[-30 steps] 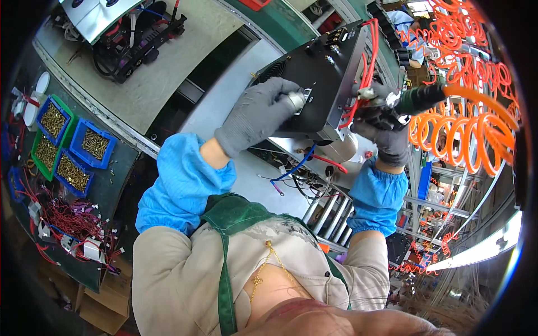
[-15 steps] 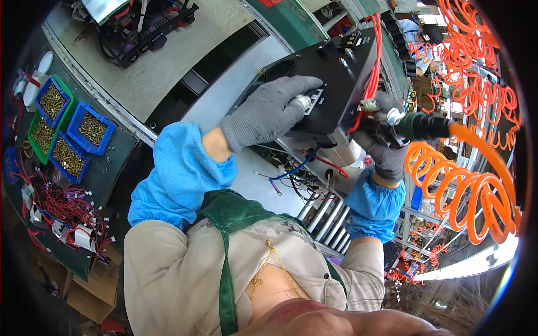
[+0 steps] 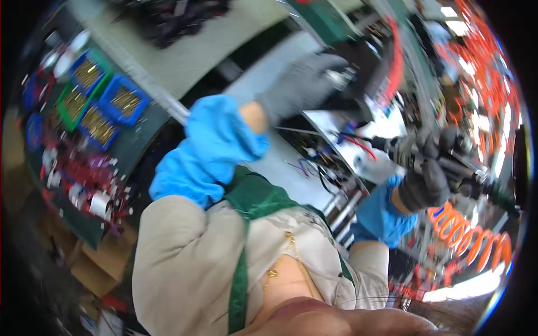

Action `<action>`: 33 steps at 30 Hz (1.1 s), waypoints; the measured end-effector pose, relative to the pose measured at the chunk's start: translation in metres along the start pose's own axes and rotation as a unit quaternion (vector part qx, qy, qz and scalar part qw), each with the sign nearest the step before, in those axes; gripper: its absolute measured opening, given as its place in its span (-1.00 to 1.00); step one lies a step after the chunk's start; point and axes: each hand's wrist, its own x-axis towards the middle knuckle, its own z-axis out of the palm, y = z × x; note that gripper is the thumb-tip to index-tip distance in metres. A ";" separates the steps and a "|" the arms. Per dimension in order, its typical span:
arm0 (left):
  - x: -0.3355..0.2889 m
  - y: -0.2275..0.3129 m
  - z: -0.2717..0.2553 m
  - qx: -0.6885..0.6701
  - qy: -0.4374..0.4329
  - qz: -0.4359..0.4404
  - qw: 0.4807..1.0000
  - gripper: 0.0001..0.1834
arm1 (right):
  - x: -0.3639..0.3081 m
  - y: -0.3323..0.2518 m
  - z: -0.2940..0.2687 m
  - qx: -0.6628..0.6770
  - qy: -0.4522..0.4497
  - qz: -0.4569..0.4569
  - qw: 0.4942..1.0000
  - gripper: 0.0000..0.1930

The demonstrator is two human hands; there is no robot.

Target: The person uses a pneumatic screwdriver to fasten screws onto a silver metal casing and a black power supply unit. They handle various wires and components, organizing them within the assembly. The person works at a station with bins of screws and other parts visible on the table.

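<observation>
The picture is smeared by motion. My left hand [image 3: 300, 84], in a grey glove, is at the black metal box [image 3: 361, 73], its thumb and fingers closed around a small silvery part [image 3: 340, 78] at the box's face. Off to the right, my right hand [image 3: 428, 179], gloved alike, grips an air-powered driver [image 3: 462, 176]. The tool lies roughly level, its dark tip pointing left toward wires below the box. Red cables [image 3: 395, 61] run along the box's right side.
At the left, blue and green bins [image 3: 123, 101] of brass-coloured screws stand on a dark green table beside a heap of red wires [image 3: 84, 179]. Orange coiled air hoses [image 3: 471, 235] hang at the right. Metal rollers [image 3: 342, 215] show below the box.
My right hand has moved the driver down and right, away from the box's side, and swung it to point left. My left hand stays at the silvery part. The whole view has shifted.
</observation>
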 end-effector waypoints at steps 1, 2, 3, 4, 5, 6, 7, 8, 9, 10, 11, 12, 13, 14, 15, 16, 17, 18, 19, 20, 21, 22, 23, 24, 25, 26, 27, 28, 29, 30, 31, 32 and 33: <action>0.000 0.026 -0.015 -0.154 -0.021 -0.145 0.977 -0.53 | -0.015 0.012 -0.005 -0.071 0.031 -0.011 0.997 -0.54; -0.008 0.022 -0.013 -0.152 -0.001 -0.112 0.982 -0.50 | -0.026 0.021 -0.010 -0.132 0.049 -0.021 0.990 -0.57; -0.022 0.011 -0.012 -0.090 0.020 -0.083 0.992 -0.49 | -0.035 0.028 -0.015 -0.182 0.062 -0.030 0.981 -0.61; -0.034 0.004 -0.013 -0.046 0.035 -0.102 0.993 -0.50 | -0.039 0.040 -0.023 -0.205 0.057 -0.045 0.976 -0.64; -0.044 0.004 -0.026 -0.063 -0.004 -0.159 0.985 -0.48 | -0.047 0.046 -0.029 -0.244 0.066 -0.056 0.966 -0.66; -0.057 -0.002 -0.041 -0.067 -0.009 -0.155 0.986 -0.49 | -0.046 0.048 -0.031 -0.278 0.067 -0.071 0.956 -0.68; -0.074 -0.012 -0.054 -0.070 -0.019 -0.146 0.987 -0.49 | -0.047 0.049 -0.032 -0.296 0.071 -0.082 0.949 -0.70; -0.092 -0.025 -0.067 -0.040 -0.017 -0.179 0.983 -0.51 | -0.047 0.047 -0.025 -0.332 0.088 -0.084 0.936 -0.67; -0.113 -0.040 -0.080 -0.008 -0.012 -0.215 0.977 -0.53 | -0.041 0.047 -0.017 -0.289 0.093 -0.081 0.949 -0.64; -0.139 -0.056 -0.097 0.005 0.024 -0.238 0.971 -0.55 | -0.034 0.045 -0.008 -0.247 0.098 -0.079 0.961 -0.60; -0.159 -0.071 -0.116 0.010 0.043 -0.252 0.967 -0.58 | -0.030 0.039 0.006 -0.138 0.108 -0.071 0.982 -0.56; -0.180 -0.072 -0.140 0.043 0.084 -0.325 0.941 -0.60 | -0.027 0.045 0.002 -0.176 0.075 -0.044 0.981 -0.50; -0.199 -0.074 -0.163 0.068 0.114 -0.391 0.911 -0.62 | -0.026 0.047 0.001 -0.176 0.069 -0.035 0.981 -0.50; -0.216 -0.088 -0.185 0.061 0.138 -0.427 0.891 -0.61 | -0.027 0.047 0.002 -0.186 0.077 -0.027 0.979 -0.50; -0.230 -0.098 -0.209 0.055 0.169 -0.464 0.868 -0.61 | -0.025 0.049 0.003 -0.185 0.079 -0.021 0.979 -0.50; -0.240 -0.109 -0.236 0.105 0.185 -0.463 0.861 -0.63 | -0.024 0.050 0.002 -0.187 0.085 -0.014 0.979 -0.51; -0.248 -0.116 -0.264 0.157 0.210 -0.464 0.846 -0.66 | -0.018 0.055 0.001 -0.181 0.079 -0.004 0.980 -0.51; -0.248 -0.138 -0.291 0.275 0.209 -0.423 0.838 -0.68 | -0.020 0.055 0.003 -0.181 0.086 0.002 0.980 -0.51; -0.247 -0.162 -0.317 0.388 0.213 -0.379 0.813 -0.70 | -0.018 0.056 0.003 -0.178 0.087 0.010 0.980 -0.51; -0.240 -0.180 -0.341 0.452 0.185 -0.383 0.784 -0.70 | -0.016 0.058 0.003 -0.177 0.086 0.021 0.980 -0.51; -0.232 -0.195 -0.361 0.511 0.157 -0.387 0.751 -0.71 | -0.014 0.058 0.001 -0.177 0.083 0.032 0.980 -0.51; -0.225 -0.209 -0.379 0.544 0.093 -0.420 0.721 -0.70 | -0.012 0.059 0.000 -0.176 0.082 0.044 0.980 -0.50; -0.218 -0.224 -0.393 0.572 0.028 -0.449 0.686 -0.69 | -0.011 0.060 -0.002 -0.175 0.082 0.057 0.980 -0.50; -0.213 -0.236 -0.404 0.595 -0.036 -0.476 0.647 -0.69 | -0.009 0.061 -0.005 -0.174 0.081 0.072 0.979 -0.50; -0.195 -0.252 -0.410 0.556 -0.018 -0.535 0.636 -0.69 | -0.020 0.059 -0.010 -0.174 0.097 0.084 0.976 -0.50; -0.178 -0.266 -0.413 0.515 0.000 -0.591 0.621 -0.70 | -0.031 0.059 -0.017 -0.171 0.114 0.097 0.974 -0.49; -0.163 -0.269 -0.412 0.466 0.015 -0.649 0.600 -0.70 | -0.042 0.056 -0.021 -0.169 0.129 0.113 0.971 -0.49; -0.152 -0.268 -0.412 0.465 0.010 -0.630 0.623 -0.70 | -0.051 0.055 -0.025 -0.166 0.142 0.125 0.968 -0.49; -0.161 -0.265 -0.416 0.464 -0.013 -0.620 0.632 -0.70 | -0.045 0.055 -0.025 -0.162 0.135 0.139 0.968 -0.48; -0.175 -0.265 -0.423 0.463 -0.036 -0.610 0.642 -0.70 | -0.040 0.057 -0.029 -0.156 0.135 0.152 0.967 -0.48; -0.177 -0.263 -0.426 0.467 -0.063 -0.591 0.654 -0.69 | -0.043 0.059 -0.033 -0.152 0.143 0.161 0.965 -0.47; -0.168 -0.250 -0.427 0.496 -0.102 -0.558 0.658 -0.69 | -0.052 0.057 -0.035 -0.152 0.163 0.175 0.959 -0.46; -0.162 -0.242 -0.427 0.522 -0.139 -0.522 0.660 -0.69 | -0.060 0.051 -0.039 -0.150 0.187 0.188 0.953 -0.46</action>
